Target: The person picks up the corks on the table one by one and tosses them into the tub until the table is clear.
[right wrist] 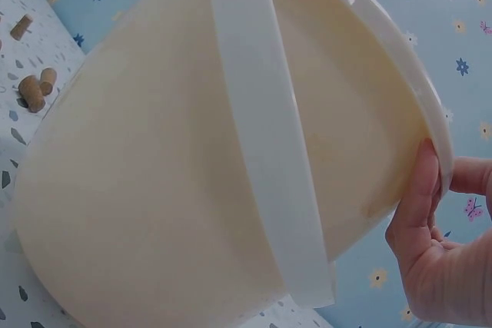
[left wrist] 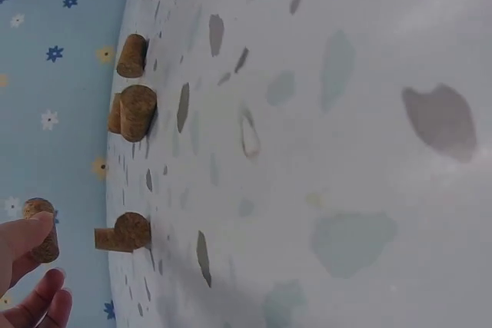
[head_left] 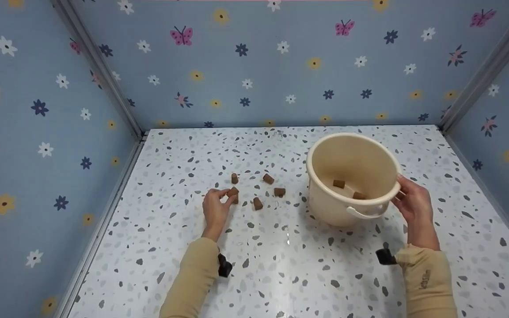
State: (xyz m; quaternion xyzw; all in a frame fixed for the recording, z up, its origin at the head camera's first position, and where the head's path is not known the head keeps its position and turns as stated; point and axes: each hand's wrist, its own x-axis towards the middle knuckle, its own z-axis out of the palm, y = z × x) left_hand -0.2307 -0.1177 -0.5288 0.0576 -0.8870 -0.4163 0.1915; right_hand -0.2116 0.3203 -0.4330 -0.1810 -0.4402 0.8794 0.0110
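Observation:
My left hand (head_left: pixel 215 210) pinches a cork (left wrist: pixel 42 228) between thumb and fingers, raised a little off the table in the left wrist view. Just behind it another cork (head_left: pixel 236 200) shows partly. Several more corks lie close by, among them one cork (head_left: pixel 234 178) farther back and one cork (head_left: pixel 258 203) to the right. On the right stands a cream bucket (head_left: pixel 332 207), and my right hand (head_left: pixel 415 203) grips its rim, thumb and fingers on either side. Inside the bucket rest a cork (head_left: pixel 339 183) and a second cork (head_left: pixel 359 195).
The bucket's white handle (right wrist: pixel 261 113) hangs down on its near side. A speckled white table (head_left: pixel 281 265) carries everything. Blue flowered panels (head_left: pixel 272 66) with metal corner posts enclose the table at the back and both sides.

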